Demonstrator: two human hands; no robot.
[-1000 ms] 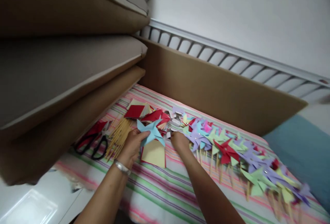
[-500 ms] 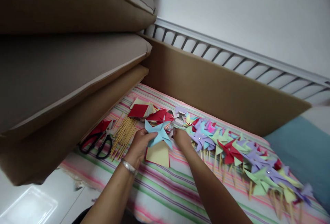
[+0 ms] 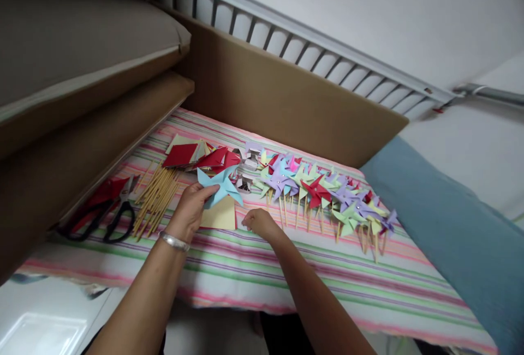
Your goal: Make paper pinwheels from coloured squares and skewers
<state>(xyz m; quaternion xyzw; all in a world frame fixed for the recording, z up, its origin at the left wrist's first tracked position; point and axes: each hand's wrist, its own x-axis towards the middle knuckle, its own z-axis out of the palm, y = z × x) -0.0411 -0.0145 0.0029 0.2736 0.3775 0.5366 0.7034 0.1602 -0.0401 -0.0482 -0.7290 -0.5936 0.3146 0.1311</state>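
Head view. Blue paper pinwheel (image 3: 221, 185) up in the left hand (image 3: 189, 210), fingers pinching it near its middle: blades folded in, no stick visible on it. Right hand (image 3: 261, 224) just to the right of the blue pinwheel and nearer the wearer; fingers curled, cannot tell whether they grip anything small. Well-filled row of stick-mounted pinwheels (image 3: 317, 191) lies right of the blue pinwheel; these look finished. Left of it, a bundle of bare sticks (image 3: 158, 202); behind it, a paper pile (image 3: 210, 160). Judging by that stock, plenty remains unassembled.
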